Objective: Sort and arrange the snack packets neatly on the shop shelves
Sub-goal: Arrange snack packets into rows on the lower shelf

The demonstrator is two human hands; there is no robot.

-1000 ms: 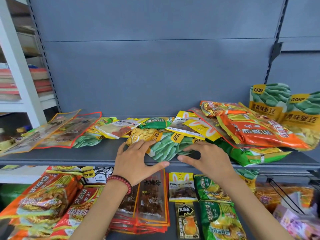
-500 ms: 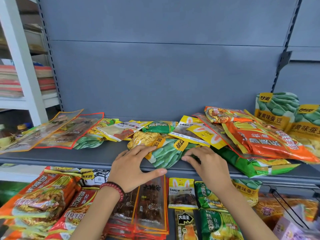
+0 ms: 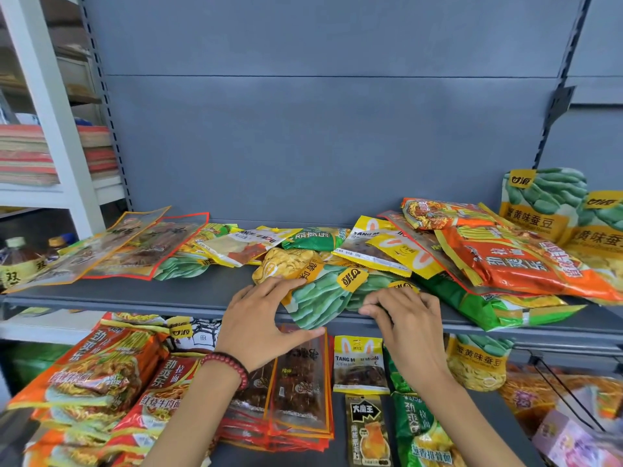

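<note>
Upper shelf, front edge: green bean packet (image 3: 317,303) lies flat at the near side of a loose heap, its near corner overhanging the lip of the grey upper shelf (image 3: 135,293).
Left hand (image 3: 259,326): fingers spread over the packet's left edge and thumb tucked beneath the overhanging corner, so the packet is gripped between them. A red bead bracelet (image 3: 227,364) circles the wrist.
Right hand (image 3: 413,332): fingers curled onto the packet's right side just below a yellow logo tab, thumb alongside, pinching the film (whether a second green packet lies inside this grip cannot be told).
Heap, centre: yellow snack packet (image 3: 286,264) touches the green one's far left edge; rabbit-ear packets (image 3: 387,254) overlap its far edge.
Heap, right: orange noodle packets (image 3: 512,264) lie stacked over a bright green packet (image 3: 488,305).
Back right: upright bean packets (image 3: 542,203) stand against the grey back panel (image 3: 320,146).
Heap, left: clear red-edged packets (image 3: 145,244) lie flat, well apart from both hands.
Lower shelf: lower orange packets (image 3: 91,369) at left, clear packets of dark snack (image 3: 300,385) just beside the left wrist, small yellow packet (image 3: 359,365) between the arms.
</note>
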